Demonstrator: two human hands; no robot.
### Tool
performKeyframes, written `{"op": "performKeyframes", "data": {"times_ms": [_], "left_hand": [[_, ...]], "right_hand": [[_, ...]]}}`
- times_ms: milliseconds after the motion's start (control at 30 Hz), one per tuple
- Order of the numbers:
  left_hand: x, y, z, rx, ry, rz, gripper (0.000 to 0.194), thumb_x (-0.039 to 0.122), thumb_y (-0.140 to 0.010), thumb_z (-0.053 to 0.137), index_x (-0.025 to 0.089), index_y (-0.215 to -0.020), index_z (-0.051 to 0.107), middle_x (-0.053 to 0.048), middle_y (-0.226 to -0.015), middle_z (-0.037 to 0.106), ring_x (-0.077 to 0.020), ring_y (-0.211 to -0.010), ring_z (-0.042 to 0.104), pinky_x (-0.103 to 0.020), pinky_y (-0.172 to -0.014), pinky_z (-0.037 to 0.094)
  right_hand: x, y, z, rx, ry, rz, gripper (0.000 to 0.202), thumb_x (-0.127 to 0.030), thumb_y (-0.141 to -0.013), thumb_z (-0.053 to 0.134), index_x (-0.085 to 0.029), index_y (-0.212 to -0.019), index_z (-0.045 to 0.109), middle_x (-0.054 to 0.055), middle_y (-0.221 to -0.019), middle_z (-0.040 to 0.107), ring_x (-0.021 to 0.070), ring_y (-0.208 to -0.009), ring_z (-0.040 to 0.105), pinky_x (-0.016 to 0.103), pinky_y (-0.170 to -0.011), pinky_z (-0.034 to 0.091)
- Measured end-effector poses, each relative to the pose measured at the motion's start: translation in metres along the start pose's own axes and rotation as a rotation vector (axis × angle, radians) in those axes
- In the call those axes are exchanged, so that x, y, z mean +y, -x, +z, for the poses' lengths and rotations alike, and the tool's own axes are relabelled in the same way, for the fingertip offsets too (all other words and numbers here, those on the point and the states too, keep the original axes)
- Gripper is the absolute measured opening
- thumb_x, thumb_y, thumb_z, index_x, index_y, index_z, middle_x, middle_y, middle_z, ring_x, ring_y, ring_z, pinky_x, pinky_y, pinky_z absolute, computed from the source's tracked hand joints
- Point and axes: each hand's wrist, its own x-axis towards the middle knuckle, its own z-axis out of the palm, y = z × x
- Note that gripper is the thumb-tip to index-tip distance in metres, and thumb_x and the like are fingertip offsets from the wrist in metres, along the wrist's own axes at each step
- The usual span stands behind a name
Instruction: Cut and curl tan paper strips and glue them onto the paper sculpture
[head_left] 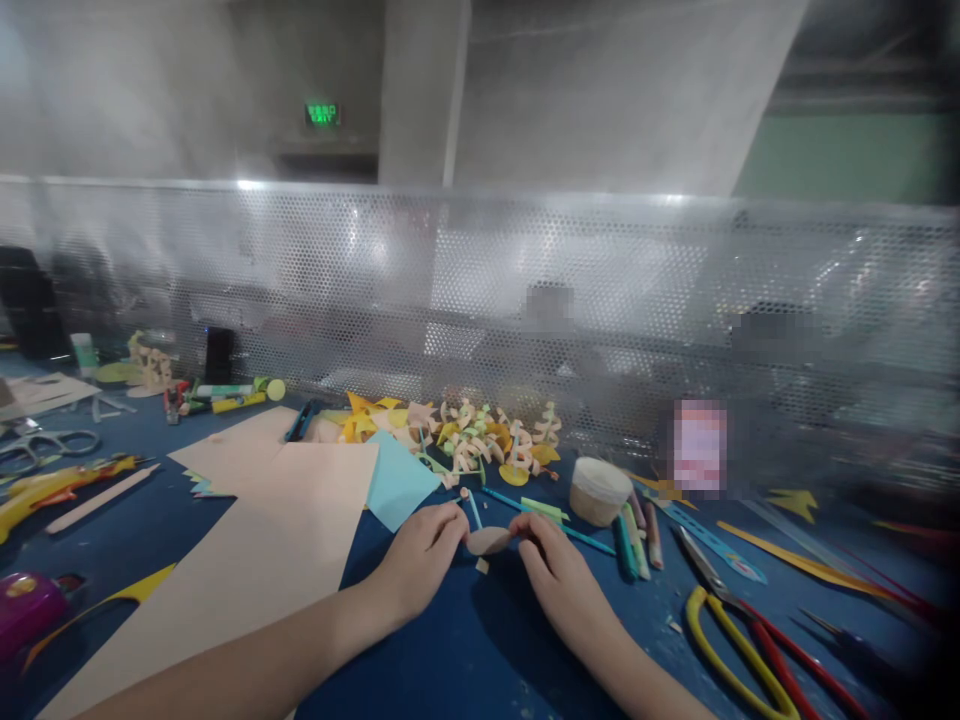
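Note:
A small pale pink paper disc (489, 542) hangs just above the blue table between my two hands. My left hand (424, 555) pinches its left edge between thumb and fingers. At the right edge, the fingers of my right hand (553, 555) are closed on it in the same way. A thin light blue strip (474, 510) stands up behind the disc; whether it is joined to it I cannot tell. Just below the disc lies a tiny cream scrap (481, 566). Large pale pink paper sheets (300, 530) and a light blue sheet (401, 482) lie beside my left hand.
Curled paper pieces (480, 435) are heaped along a perforated metal screen (337, 280). On the right are a round tub (600, 490), crayon-like sticks (637, 540) and scissors (739, 630). A purple tape dispenser (30, 610) and a yellow tool (64, 490) lie left.

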Motion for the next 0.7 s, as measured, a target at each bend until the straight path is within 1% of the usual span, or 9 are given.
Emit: {"op": "performKeyframes", "data": {"times_ms": [167, 233, 300, 400, 467, 533, 567, 633, 700], "left_hand": [[-0.001, 0.0, -0.001, -0.005, 0.073, 0.0, 0.025, 0.024, -0.087, 0.027, 0.021, -0.085, 0.052, 0.0, -0.074, 0.06, -0.0162, -0.077, 0.056, -0.026, -0.074, 0.04], [-0.002, 0.001, -0.001, 0.004, 0.114, -0.004, 0.026, 0.026, -0.088, 0.028, 0.021, -0.085, 0.053, 0.0, -0.074, 0.061, -0.0168, -0.077, 0.056, -0.026, -0.075, 0.041], [-0.003, 0.001, 0.001, 0.033, 0.129, -0.003, 0.028, 0.028, -0.088, 0.027, 0.02, -0.081, 0.054, -0.001, -0.073, 0.061, -0.0169, -0.076, 0.056, -0.027, -0.074, 0.042], [-0.006, 0.001, 0.003, 0.115, 0.121, -0.012, 0.031, 0.029, -0.089, 0.023, 0.02, -0.081, 0.052, -0.002, -0.072, 0.059, -0.0167, -0.075, 0.056, -0.028, -0.075, 0.043], [-0.006, -0.004, -0.001, 0.158, 0.104, -0.024, 0.033, 0.03, -0.089, 0.02, 0.02, -0.08, 0.05, -0.002, -0.074, 0.058, -0.017, -0.075, 0.056, -0.028, -0.074, 0.044], [-0.002, -0.012, -0.014, 0.176, 0.077, -0.03, 0.034, 0.032, -0.088, 0.02, 0.02, -0.076, 0.049, -0.003, -0.075, 0.057, -0.0171, -0.075, 0.056, -0.028, -0.071, 0.045], [0.001, -0.018, -0.024, 0.178, 0.058, -0.032, 0.033, 0.032, -0.087, 0.02, 0.019, -0.079, 0.049, -0.003, -0.075, 0.058, -0.0167, -0.074, 0.057, -0.028, -0.07, 0.046], [0.006, -0.029, -0.052, 0.159, 0.003, -0.035, 0.034, 0.035, -0.086, 0.021, 0.018, -0.085, 0.051, -0.003, -0.076, 0.059, -0.0168, -0.076, 0.058, -0.027, -0.07, 0.046], [0.009, -0.038, -0.083, 0.076, -0.085, -0.051, 0.034, 0.038, -0.084, 0.028, 0.018, -0.085, 0.055, -0.003, -0.077, 0.062, -0.017, -0.077, 0.059, -0.026, -0.07, 0.046]], "right_hand": [[-0.002, 0.0, 0.0, -0.012, -0.024, -0.002, 0.023, -0.032, -0.084, 0.032, -0.021, -0.073, 0.05, 0.005, -0.077, 0.057, 0.021, -0.077, 0.054, 0.032, -0.073, 0.041], [-0.001, 0.001, 0.001, -0.003, -0.036, 0.002, 0.025, -0.032, -0.086, 0.03, -0.021, -0.077, 0.05, 0.006, -0.081, 0.057, 0.0209, -0.08, 0.054, 0.032, -0.075, 0.041], [0.0, 0.001, 0.001, 0.003, -0.047, 0.004, 0.026, -0.032, -0.087, 0.028, -0.021, -0.079, 0.05, 0.006, -0.082, 0.058, 0.0204, -0.083, 0.054, 0.031, -0.076, 0.041], [0.0, 0.001, 0.001, 0.016, -0.057, 0.009, 0.026, -0.033, -0.087, 0.028, -0.021, -0.079, 0.05, 0.005, -0.081, 0.059, 0.0195, -0.081, 0.054, 0.03, -0.075, 0.041], [-0.001, 0.001, 0.0, 0.029, -0.059, 0.017, 0.026, -0.034, -0.087, 0.028, -0.022, -0.08, 0.05, 0.004, -0.079, 0.059, 0.0192, -0.078, 0.055, 0.029, -0.072, 0.042], [-0.001, 0.001, -0.001, 0.041, -0.061, 0.025, 0.026, -0.036, -0.087, 0.029, -0.022, -0.081, 0.05, 0.004, -0.078, 0.059, 0.0191, -0.076, 0.055, 0.029, -0.07, 0.042], [-0.001, 0.0, -0.001, 0.045, -0.062, 0.026, 0.026, -0.037, -0.087, 0.029, -0.022, -0.081, 0.05, 0.004, -0.078, 0.059, 0.019, -0.076, 0.055, 0.029, -0.07, 0.043], [-0.001, 0.0, -0.001, 0.053, -0.063, 0.026, 0.027, -0.039, -0.087, 0.029, -0.022, -0.08, 0.049, 0.003, -0.077, 0.058, 0.019, -0.076, 0.055, 0.028, -0.069, 0.043], [0.0, 0.0, -0.001, 0.059, -0.063, 0.029, 0.027, -0.039, -0.086, 0.029, -0.023, -0.08, 0.049, 0.003, -0.076, 0.058, 0.0188, -0.074, 0.055, 0.028, -0.068, 0.043]]}}
